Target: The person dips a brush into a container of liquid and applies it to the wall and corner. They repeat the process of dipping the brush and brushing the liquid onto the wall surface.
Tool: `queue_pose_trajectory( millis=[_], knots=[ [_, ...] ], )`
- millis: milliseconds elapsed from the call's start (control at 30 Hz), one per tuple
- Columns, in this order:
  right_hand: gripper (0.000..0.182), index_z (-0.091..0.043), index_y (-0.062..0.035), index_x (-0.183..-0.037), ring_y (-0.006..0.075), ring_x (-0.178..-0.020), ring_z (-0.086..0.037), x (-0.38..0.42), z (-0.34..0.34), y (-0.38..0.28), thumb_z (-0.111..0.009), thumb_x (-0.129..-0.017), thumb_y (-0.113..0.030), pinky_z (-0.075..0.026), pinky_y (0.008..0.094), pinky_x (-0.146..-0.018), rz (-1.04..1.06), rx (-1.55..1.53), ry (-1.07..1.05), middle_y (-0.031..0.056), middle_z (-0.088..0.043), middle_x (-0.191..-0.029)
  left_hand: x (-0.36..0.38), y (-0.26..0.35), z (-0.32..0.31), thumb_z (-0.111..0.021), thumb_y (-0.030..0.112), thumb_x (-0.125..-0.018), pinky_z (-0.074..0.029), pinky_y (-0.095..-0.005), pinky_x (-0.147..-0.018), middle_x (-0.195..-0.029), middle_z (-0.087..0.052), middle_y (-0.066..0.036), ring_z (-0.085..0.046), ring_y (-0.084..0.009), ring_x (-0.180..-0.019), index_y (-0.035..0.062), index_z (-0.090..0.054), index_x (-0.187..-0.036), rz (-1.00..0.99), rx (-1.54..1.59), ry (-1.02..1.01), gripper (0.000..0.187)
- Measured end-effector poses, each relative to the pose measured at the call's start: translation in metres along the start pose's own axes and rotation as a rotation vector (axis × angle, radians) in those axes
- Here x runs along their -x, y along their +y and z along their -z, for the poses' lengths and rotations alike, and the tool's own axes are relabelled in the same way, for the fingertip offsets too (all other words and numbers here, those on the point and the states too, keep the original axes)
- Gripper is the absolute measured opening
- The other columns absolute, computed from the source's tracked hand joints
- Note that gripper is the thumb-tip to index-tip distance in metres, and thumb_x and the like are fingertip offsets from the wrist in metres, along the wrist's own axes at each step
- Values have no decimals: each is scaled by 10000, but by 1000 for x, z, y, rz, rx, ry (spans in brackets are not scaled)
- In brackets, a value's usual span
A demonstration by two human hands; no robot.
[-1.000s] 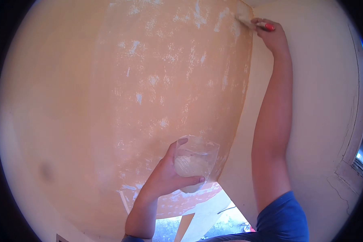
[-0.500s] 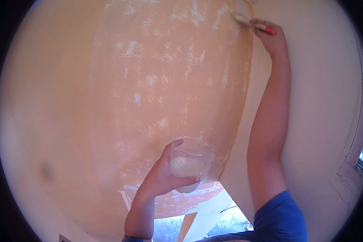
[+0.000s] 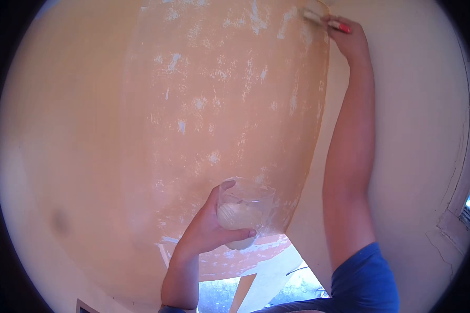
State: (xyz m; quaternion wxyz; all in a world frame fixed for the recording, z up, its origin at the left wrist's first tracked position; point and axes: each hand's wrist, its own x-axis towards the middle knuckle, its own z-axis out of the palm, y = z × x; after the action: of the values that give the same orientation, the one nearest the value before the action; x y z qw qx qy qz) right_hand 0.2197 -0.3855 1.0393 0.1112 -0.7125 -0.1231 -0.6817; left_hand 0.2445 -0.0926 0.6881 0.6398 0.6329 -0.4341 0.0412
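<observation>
My right hand [image 3: 348, 40] is raised high at the upper right, its fingers closed on a paintbrush [image 3: 314, 16] with a red-ended handle. The brush head points left and lies at the wall's edge, near the corner. Low in the middle, my left hand [image 3: 208, 227] wraps round a clear plastic container [image 3: 256, 198] with pale, whitish paint in its lower part. Behind both hands spreads a peach-orange painted wall [image 3: 219, 146] with rough white patches showing through.
A pale wall [image 3: 407, 130] adjoins the orange surface on the right, with a thin crack at its far side. A bright opening [image 3: 292, 284] lies below the container. A window frame [image 3: 462, 214] stands at the right edge.
My right hand and the paintbrush have shifted slightly up, with the brush still near the corner. My left hand keeps the container in nearly the same place.
</observation>
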Motion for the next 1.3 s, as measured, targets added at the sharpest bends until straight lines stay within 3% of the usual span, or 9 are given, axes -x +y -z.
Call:
queue_pose_trajectory(
  millis=[167,267,467,533,633,867,1000,1067,1300],
  knots=[
    [201,-679,-49,-963,95,-736,-535,47,49,-61,-644,-765,-49,-450,220,-695,-116,10,-265,1,-608,-793,3,6,1,-857,318,-558,-324,-393,-1019,-1238,-478,-206,-424,-317,-1210,5,-302,-1342,-8,-119,-58,1011],
    [207,-680,-55,-954,100,-757,-550,27,65,-67,-641,-753,-21,-461,222,-714,-227,161,-376,4,-611,-797,3,5,-1,-878,203,-511,-372,-362,-965,-1101,-557,-125,-502,-239,-1107,27,-309,-1351,-16,-59,-38,1029],
    [192,-683,-65,-956,99,-763,-550,-46,52,-31,-654,-767,-79,-441,229,-685,-214,-196,-544,-10,-630,-802,1,3,-2,-882,211,-504,-353,-362,-985,-1114,-548,-128,-489,-239,-1122,27,-316,-1349,3,-116,-40,1034],
    [225,-687,-88,-958,122,-836,-596,-55,50,-37,-651,-746,-24,-517,234,-773,-227,-142,-510,27,-647,-977,0,-1,1,-882,207,-504,-355,-361,-983,-1115,-547,-126,-489,-238,-1122,28,-316,-1349,-16,-129,-33,1032],
    [109,-631,18,-785,156,-711,-574,-59,51,-59,-594,-715,92,-481,265,-642,-157,-105,-184,68,-643,-812,1,2,1,-882,201,-503,-355,-359,-983,-1114,-546,-124,-487,-238,-1123,29,-318,-1348,-9,-128,-29,1030],
    [103,-584,21,-852,180,-724,-603,-53,34,-15,-620,-756,34,-529,279,-682,2,118,17,88,-638,-852,4,7,-3,-882,201,-501,-363,-353,-974,-1112,-544,-122,-490,-233,-1117,39,-317,-1350,28,-91,-52,1032],
    [176,-705,-182,-929,146,-713,-586,-4,-1,8,-678,-761,-139,-471,286,-688,-15,5,97,80,-654,-783,4,10,-5,-884,201,-500,-365,-350,-971,-1118,-542,-126,-492,-229,-1112,43,-313,-1352,5,-155,-86,1038],
    [201,-684,-93,-980,83,-745,-539,44,6,-8,-671,-788,-148,-438,240,-716,-47,-4,53,13,-638,-778,3,5,-5,-885,198,-500,-361,-348,-975,-1124,-542,-130,-489,-226,-1114,43,-312,-1352,12,-46,-78,1039],
    [197,-699,-180,-968,148,-698,-581,19,22,-24,-657,-782,-130,-473,301,-674,-22,-18,147,74,-651,-774,9,5,1,-886,192,-503,-363,-346,-972,-1122,-548,-129,-488,-219,-1111,44,-316,-1351,10,-134,-70,1033]
  ],
)
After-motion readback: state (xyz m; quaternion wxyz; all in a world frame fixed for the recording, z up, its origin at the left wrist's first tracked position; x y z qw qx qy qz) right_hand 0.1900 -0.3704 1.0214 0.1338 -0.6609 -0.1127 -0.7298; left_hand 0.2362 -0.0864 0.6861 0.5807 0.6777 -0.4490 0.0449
